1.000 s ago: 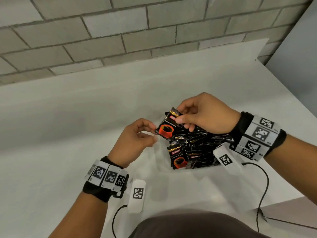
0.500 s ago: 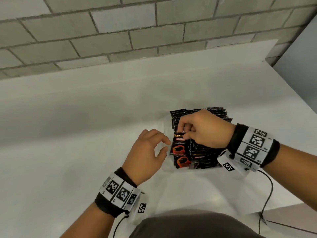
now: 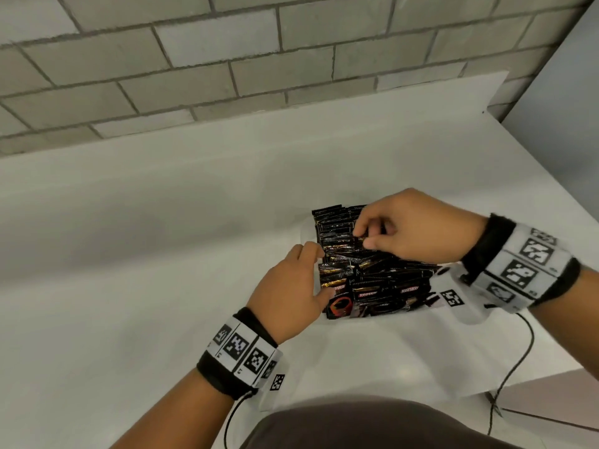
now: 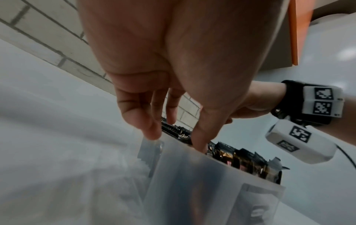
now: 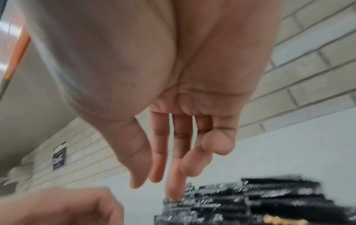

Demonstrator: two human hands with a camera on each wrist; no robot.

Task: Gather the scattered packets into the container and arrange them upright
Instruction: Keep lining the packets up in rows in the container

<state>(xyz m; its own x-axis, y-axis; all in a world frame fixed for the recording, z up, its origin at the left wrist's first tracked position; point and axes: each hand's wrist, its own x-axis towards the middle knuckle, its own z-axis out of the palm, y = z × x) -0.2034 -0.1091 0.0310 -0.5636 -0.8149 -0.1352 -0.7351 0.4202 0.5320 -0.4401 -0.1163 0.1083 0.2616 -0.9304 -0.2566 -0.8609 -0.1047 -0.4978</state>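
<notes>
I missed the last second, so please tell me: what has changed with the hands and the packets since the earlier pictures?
The right hand carried the packet it pinched down into the container and now touches the tops of the packets standing there, its grip released. The left hand moved from beside that packet to the container's near wall. The container and table stayed put.

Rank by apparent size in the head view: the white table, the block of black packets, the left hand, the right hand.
1. white table
2. block of black packets
3. right hand and left hand: they look about alike, so I won't rank them against each other.
</notes>
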